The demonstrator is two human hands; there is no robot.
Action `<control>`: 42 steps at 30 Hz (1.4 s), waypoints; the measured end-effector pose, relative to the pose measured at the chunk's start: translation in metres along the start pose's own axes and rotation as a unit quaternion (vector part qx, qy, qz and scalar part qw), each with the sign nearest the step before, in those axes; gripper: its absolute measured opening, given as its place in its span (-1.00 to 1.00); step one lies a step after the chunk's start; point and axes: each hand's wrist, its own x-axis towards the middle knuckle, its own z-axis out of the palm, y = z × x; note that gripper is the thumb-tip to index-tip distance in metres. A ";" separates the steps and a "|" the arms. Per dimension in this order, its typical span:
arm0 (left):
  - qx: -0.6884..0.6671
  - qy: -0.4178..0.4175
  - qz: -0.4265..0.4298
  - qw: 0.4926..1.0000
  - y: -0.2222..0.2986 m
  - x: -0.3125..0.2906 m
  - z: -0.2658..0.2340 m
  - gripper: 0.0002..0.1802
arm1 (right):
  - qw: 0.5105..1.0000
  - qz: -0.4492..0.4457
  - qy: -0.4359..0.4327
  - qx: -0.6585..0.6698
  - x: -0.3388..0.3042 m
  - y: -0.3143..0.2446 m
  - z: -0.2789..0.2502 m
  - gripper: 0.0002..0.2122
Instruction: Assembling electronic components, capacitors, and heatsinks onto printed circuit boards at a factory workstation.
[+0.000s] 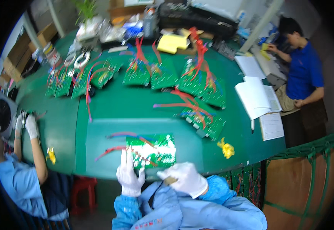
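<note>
A green circuit board point(169, 147) with red and blue wires on its left side lies flat on the green table mat in front of me. Strong glare whitens its middle. My left hand point(129, 177), in a white glove, touches the board's lower left corner, its fingers stretched out and the thumb apart. Just off the board's lower right corner is my right hand point(188, 179), also gloved and closed. A small tan piece point(170, 180) shows at its fingers, too blurred to name.
Several wired circuit boards point(207, 122) stand across the table's far side. Yellow crumpled scraps point(226, 148) lie on the right, papers point(252, 99) beyond. At left, a gloved co-worker point(25, 184) handles a small part; another person in blue point(305, 69) sits far right. A red stool point(84, 193) stands below.
</note>
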 end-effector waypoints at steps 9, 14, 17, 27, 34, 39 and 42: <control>-0.208 -0.030 -0.081 0.974 0.002 0.004 -0.012 -0.27 | 0.863 0.385 0.108 0.309 -0.010 0.019 -0.011 -0.66; -0.404 -0.037 -0.344 0.847 0.017 0.018 -0.040 -0.40 | 0.849 0.411 0.073 0.324 -0.017 0.029 0.011 -0.57; -0.426 -0.036 -0.338 0.839 0.012 0.017 -0.036 -0.42 | 0.891 0.362 0.027 0.273 -0.028 0.046 0.023 -0.60; -0.492 -0.019 -0.305 0.815 -0.003 0.001 -0.019 -0.66 | 0.915 0.320 0.068 0.237 -0.024 0.047 0.032 -0.64; -0.400 -0.101 -0.247 0.877 -0.004 0.005 -0.031 -0.75 | 0.882 0.359 0.092 0.293 -0.021 0.048 0.030 -0.67; -0.324 -0.080 -0.085 0.939 -0.011 0.001 -0.025 -0.79 | 0.902 0.326 0.107 0.261 -0.017 0.043 0.028 -0.62; -0.278 -0.063 -0.055 0.957 -0.012 -0.003 -0.017 -0.78 | 0.863 0.364 0.138 0.322 -0.022 0.047 0.033 -0.62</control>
